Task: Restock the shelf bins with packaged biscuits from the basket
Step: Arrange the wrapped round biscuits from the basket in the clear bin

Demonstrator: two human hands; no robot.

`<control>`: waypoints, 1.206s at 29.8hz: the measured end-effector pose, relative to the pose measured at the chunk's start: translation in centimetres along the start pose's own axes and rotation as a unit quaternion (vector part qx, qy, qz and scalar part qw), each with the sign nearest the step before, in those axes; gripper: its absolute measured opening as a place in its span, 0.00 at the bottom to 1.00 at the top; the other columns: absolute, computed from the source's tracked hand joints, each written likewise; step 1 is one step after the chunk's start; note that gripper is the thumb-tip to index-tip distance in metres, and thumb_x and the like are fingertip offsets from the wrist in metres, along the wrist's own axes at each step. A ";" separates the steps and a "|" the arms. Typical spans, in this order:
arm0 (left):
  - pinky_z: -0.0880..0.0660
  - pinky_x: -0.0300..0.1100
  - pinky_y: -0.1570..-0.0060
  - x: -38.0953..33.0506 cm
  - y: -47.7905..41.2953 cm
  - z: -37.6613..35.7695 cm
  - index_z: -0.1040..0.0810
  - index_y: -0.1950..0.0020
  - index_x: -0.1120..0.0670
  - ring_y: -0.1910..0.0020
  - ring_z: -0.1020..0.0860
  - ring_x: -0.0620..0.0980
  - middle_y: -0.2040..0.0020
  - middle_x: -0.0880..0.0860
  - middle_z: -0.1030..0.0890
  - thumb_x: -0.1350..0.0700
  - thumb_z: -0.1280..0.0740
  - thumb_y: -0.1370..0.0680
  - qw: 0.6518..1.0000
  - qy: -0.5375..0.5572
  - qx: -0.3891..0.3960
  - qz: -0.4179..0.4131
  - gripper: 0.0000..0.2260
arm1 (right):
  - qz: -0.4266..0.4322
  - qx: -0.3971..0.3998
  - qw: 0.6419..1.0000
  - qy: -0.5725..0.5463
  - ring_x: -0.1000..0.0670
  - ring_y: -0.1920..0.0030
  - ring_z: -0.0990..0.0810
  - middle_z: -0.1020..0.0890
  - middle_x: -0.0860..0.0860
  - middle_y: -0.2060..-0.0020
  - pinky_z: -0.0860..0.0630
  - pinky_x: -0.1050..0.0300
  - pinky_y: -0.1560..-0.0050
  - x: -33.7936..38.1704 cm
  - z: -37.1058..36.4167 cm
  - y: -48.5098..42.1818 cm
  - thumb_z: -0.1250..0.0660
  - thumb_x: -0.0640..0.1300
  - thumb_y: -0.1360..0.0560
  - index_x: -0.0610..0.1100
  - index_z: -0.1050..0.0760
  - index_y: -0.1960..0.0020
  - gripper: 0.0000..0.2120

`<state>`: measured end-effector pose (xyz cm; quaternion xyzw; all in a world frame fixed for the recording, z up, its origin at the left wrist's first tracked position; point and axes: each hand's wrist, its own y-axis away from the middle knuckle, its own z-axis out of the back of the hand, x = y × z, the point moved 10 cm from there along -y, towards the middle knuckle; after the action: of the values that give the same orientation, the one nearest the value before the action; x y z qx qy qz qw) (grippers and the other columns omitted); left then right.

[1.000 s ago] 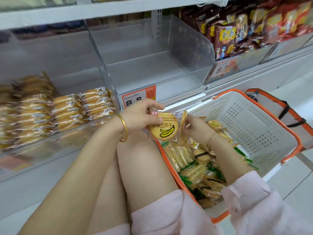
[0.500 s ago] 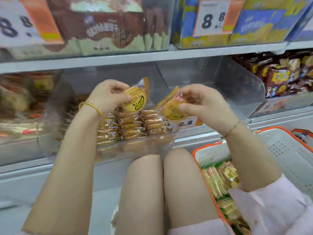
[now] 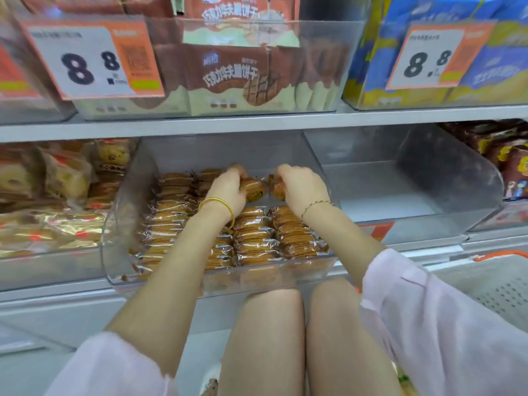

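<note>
Both my hands reach deep into a clear plastic shelf bin (image 3: 114, 224) lined with several rows of wrapped round biscuits (image 3: 254, 238). My left hand (image 3: 228, 190) grips one banana-print biscuit pack (image 3: 255, 190) near the back of the bin. My right hand (image 3: 303, 187) holds a second biscuit pack (image 3: 278, 190) just beside it; most of that pack is hidden by my fingers. The white basket with an orange rim (image 3: 491, 278) shows only its corner at the right edge.
To the right is a clear bin (image 3: 428, 195) with nothing visible in it, then a bin of brown snack packs (image 3: 508, 161). A bin of mixed pastries (image 3: 57, 195) stands to the left. The upper shelf holds boxed biscuits (image 3: 234, 72) behind 8.8 price tags (image 3: 88, 61). My knees are below the bin.
Both hands carried their biscuit packs from in front of the bin forward and down into its back part. The view rose and shifted left, so the basket is nearly out of frame.
</note>
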<state>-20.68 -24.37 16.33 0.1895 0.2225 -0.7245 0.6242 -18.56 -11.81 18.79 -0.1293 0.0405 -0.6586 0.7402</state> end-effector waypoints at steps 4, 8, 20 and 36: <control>0.32 0.51 0.38 1.3 -0.3 -1.5 0.28 0.40 0.51 0.40 0.28 0.59 0.41 0.57 0.23 0.61 0.38 0.23 0.994 -0.103 0.036 0.002 0.12 | -0.033 0.051 0.998 -0.021 0.40 0.52 0.22 0.21 0.41 0.52 0.28 0.52 0.58 -0.8 -3.0 -0.1 0.43 0.27 0.28 0.40 0.29 0.44 0.16; 0.39 0.53 0.36 1.4 -0.6 -1.6 0.29 0.41 0.49 0.37 0.32 0.58 0.42 0.54 0.23 0.61 0.38 0.22 0.986 -0.164 0.039 -0.013 0.12 | -0.046 0.051 0.997 -0.025 0.40 0.52 0.22 0.21 0.41 0.52 0.28 0.53 0.59 -1.0 -4.0 0.0 0.42 0.27 0.28 0.40 0.29 0.43 0.17; 0.40 0.54 0.35 2.0 0.1 -3.6 0.31 0.35 0.49 0.39 0.33 0.63 0.39 0.59 0.28 0.63 0.47 0.21 0.969 -0.211 0.129 0.016 0.17 | -0.023 0.180 0.983 -0.040 0.41 0.45 0.24 0.23 0.42 0.44 0.24 0.50 0.45 -1.0 -6.1 0.0 0.44 0.31 0.25 0.42 0.29 0.37 0.18; 0.39 0.50 0.38 -0.6 2.0 -1.9 0.32 0.32 0.52 0.36 0.36 0.58 0.38 0.56 0.26 0.68 0.48 0.23 0.980 -0.195 0.037 -0.015 0.22 | -0.013 0.142 0.990 -0.015 0.40 0.43 0.25 0.25 0.40 0.41 0.25 0.48 0.43 -0.3 -4.7 0.8 0.42 0.29 0.26 0.40 0.34 0.32 0.23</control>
<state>-18.61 -23.12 14.93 0.0642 0.0728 -0.7642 0.6376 -18.88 -12.07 14.00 -0.0335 -0.0661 -0.6649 0.7432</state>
